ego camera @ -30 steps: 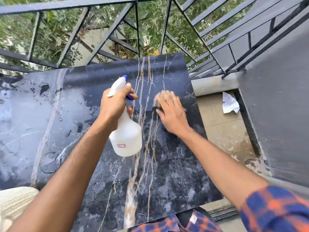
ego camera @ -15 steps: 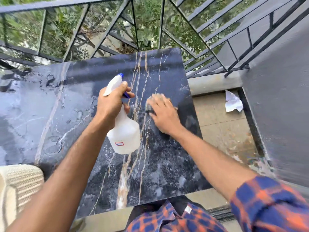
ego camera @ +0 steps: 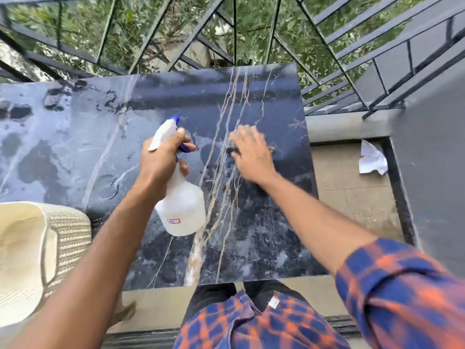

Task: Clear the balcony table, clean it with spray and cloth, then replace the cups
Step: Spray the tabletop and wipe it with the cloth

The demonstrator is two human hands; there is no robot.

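A dark marble balcony table [ego camera: 264, 243] with pale veins and wet streaks fills the middle of the head view. My left hand [ego camera: 161, 162] grips the neck of a white spray bottle [ego camera: 182, 210] with a blue trigger, held just above the tabletop. My right hand [ego camera: 251, 154] lies flat on the table's right part and presses down on a dark cloth [ego camera: 232, 150], of which only a small edge shows under the blurred fingers. No cups are in view.
A cream woven chair [ego camera: 68, 238] stands at the lower left against the table's near edge. Black metal railing [ego camera: 156, 46] runs behind the table with trees beyond. A crumpled white paper [ego camera: 372, 158] lies on the tiled floor [ego camera: 352, 197] beside a grey wall [ego camera: 432, 172].
My right hand with the cloth has slid a little across the table's right part, wiping. The left hand keeps hold of the spray bottle. The view has shifted, showing more chair.
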